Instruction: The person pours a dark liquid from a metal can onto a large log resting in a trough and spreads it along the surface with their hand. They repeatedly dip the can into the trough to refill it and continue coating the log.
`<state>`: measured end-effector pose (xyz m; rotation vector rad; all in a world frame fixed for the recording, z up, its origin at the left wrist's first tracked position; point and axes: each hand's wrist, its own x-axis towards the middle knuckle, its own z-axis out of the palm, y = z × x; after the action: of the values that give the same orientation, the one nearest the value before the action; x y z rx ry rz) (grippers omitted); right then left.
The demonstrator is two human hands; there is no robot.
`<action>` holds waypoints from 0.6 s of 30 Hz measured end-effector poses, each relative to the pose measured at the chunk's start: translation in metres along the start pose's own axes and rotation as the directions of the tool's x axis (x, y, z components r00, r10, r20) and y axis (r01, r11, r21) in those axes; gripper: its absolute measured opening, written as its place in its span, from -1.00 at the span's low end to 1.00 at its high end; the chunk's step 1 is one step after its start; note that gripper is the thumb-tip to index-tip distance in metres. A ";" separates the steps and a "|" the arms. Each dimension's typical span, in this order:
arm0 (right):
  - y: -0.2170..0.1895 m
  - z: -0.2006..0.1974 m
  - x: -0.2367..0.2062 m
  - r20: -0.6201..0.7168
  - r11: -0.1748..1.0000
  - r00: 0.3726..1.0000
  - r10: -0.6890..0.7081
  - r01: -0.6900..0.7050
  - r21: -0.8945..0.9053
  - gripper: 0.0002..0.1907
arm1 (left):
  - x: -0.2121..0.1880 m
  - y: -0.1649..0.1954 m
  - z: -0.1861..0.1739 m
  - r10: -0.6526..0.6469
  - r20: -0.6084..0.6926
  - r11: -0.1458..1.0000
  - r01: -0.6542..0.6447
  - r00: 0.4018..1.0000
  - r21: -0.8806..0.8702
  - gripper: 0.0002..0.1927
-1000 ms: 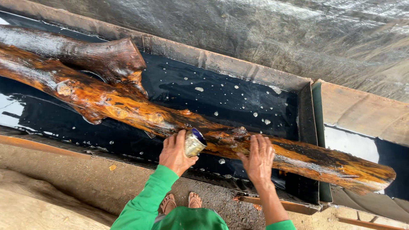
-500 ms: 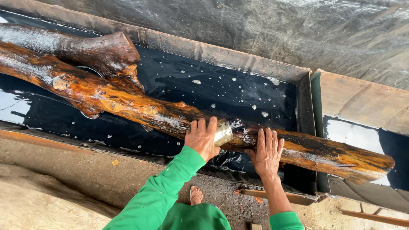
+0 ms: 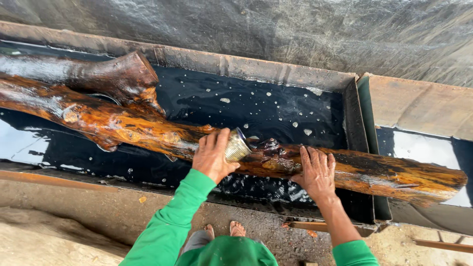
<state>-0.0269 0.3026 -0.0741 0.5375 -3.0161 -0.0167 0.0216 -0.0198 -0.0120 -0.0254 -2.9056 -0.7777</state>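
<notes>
Small ribbed metal can [image 3: 237, 146], tipped on its side over wet orange-brown log [image 3: 148, 130]; log lies lengthwise across dark-liquid trough [image 3: 256, 69], right end past trough's right edge.

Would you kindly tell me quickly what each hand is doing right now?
Left hand: closed around a tilted metal can over the wet log.
Right hand: open, flat on the log, holding nothing.

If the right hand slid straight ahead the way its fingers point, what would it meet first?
The right hand lies flat on the wet log, fingers pointing across it. Beyond the log's far edge, it would probably meet the dark liquid in the metal trough.
</notes>
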 end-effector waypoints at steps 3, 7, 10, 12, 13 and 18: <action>0.004 -0.004 0.014 0.156 1.000 0.988 0.004 0.001 -0.031 0.17 | 0.010 -0.019 -0.013 -0.049 -0.004 0.998 0.049 0.999 -0.039 0.09; -0.005 -0.006 0.032 0.313 0.996 0.948 0.061 -0.040 -0.075 0.25 | 0.042 -0.031 -0.025 0.020 -0.032 1.000 -0.021 0.999 -0.010 0.12; -0.011 -0.009 0.041 0.372 0.989 0.919 0.131 -0.095 -0.116 0.31 | 0.086 -0.032 -0.035 0.056 0.035 0.996 -0.058 0.998 0.069 0.15; -0.014 -0.012 0.040 0.398 0.985 0.904 0.158 -0.117 -0.126 0.31 | 0.109 -0.032 -0.039 0.047 0.132 0.990 -0.064 0.990 0.127 0.13; -0.015 -0.013 0.040 0.392 0.983 0.905 0.166 -0.123 -0.133 0.30 | 0.123 -0.031 -0.041 0.052 0.176 0.985 -0.079 0.983 0.152 0.11; -0.019 -0.014 0.041 0.379 0.975 0.901 0.211 -0.169 -0.142 0.29 | 0.187 -0.017 -0.028 0.089 0.349 0.905 -0.222 0.933 0.363 -0.13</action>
<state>-0.0579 0.2709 -0.0570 0.2483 -3.4174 -0.3074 -0.1611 -0.0518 0.0282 -0.3781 -3.2598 -0.1530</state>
